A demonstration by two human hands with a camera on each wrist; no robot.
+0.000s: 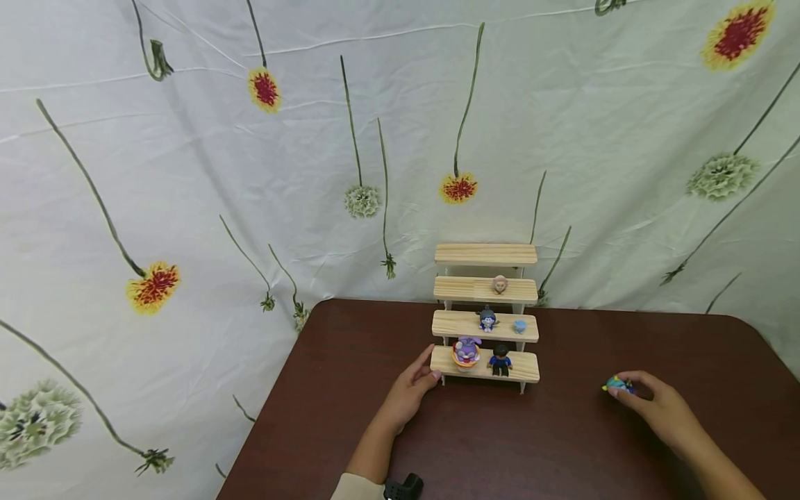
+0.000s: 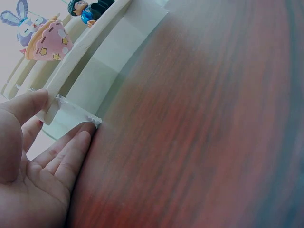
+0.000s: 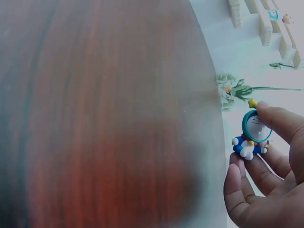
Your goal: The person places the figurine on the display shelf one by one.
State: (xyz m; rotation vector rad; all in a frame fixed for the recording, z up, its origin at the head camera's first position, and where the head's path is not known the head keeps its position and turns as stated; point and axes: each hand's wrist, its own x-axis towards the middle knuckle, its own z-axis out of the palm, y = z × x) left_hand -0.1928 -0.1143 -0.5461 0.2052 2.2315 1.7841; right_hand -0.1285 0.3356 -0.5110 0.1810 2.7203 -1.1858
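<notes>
My left hand (image 1: 403, 397) holds the left end of the lowest step of a wooden tiered display stand (image 1: 485, 254), thumb at the front corner. In the left wrist view its other fingers reach beneath, against the clear side support (image 2: 76, 108). To the right of the stand, my right hand (image 1: 671, 417) pinches a small toy figurine (image 3: 248, 137) between thumb and fingers, above the table. This figurine has a round white face with whiskers, a teal rim, a blue body and a yellow tip. On the lowest step are a purple rabbit figurine (image 1: 466, 351) and a black-haired toy figure (image 1: 500, 361).
A dark-haired blue figurine (image 1: 487, 319) and a small light-blue piece (image 1: 520, 326) stand one step higher. Above them sits a small pinkish figurine (image 1: 499, 283). The stand is on a dark brown table (image 1: 531, 451), before a flower-printed cloth (image 1: 300, 167).
</notes>
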